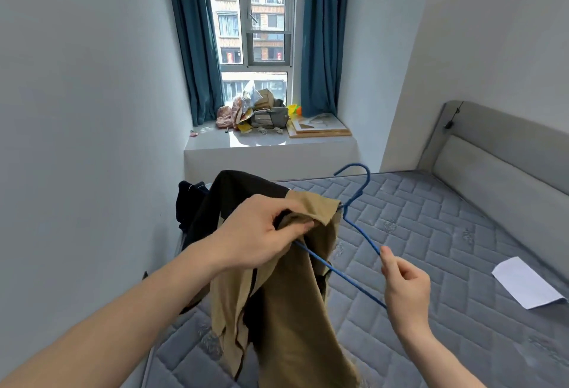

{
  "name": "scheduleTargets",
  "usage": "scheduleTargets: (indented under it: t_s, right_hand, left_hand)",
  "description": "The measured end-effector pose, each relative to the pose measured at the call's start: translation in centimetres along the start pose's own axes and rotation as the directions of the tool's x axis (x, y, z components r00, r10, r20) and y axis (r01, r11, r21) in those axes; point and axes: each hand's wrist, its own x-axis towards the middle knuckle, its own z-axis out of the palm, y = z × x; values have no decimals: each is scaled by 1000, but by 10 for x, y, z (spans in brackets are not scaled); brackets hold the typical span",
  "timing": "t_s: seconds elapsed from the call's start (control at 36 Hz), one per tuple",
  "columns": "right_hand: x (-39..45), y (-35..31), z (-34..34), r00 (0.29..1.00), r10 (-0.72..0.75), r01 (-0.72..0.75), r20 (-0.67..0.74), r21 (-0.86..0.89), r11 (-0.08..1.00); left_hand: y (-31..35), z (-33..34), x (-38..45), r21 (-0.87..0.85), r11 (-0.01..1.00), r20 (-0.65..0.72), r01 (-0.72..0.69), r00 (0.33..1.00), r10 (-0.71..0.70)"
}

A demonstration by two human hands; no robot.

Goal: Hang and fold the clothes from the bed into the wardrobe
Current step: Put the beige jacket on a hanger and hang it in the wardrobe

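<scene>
Nearest, the right hand [405, 287] pinches the right end of a blue hanger [354, 227] between curled fingers. Left of it, the left hand [261, 233] grips a tan and dark garment [286, 310] at the hanger, the cloth drooping over the grey mattress [431, 233]. Farther left lies a dark clothes heap [189, 199]; a white paper [528, 283] sits right

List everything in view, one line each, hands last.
garment: 1, tan and black, held above the mattress, partly on the hanger
hanger: 1, blue wire, between both hands
dark clothes: 1 pile, black, far left of mattress
mattress: 1, grey quilted, lower right
paper: 1, white, on mattress at right
headboard: 1, grey, right
curtains: 2, teal, beside window
clutter: 1 heap, mixed, on windowsill
left hand: grips garment at the hanger
right hand: pinches hanger's end
</scene>
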Motion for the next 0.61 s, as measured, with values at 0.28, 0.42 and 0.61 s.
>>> scheduleTargets:
  t_s: [0.28,0.42,0.61]
  right_hand:
    - [-1,-13,10,998,-53,56,-31,112,992]
    - [-5,-10,16,1000,-7,10,-19,147,989]
    - [-8,-1,8,992,50,-65,118,130,989]
  left_hand:
    - [13,-67,20,179,974,-66,-140,986,154]
    - [-22,-71,33,577,816,62,14,996,-61]
    - [-49,-63,44,556,829,-54,62,998,-39]
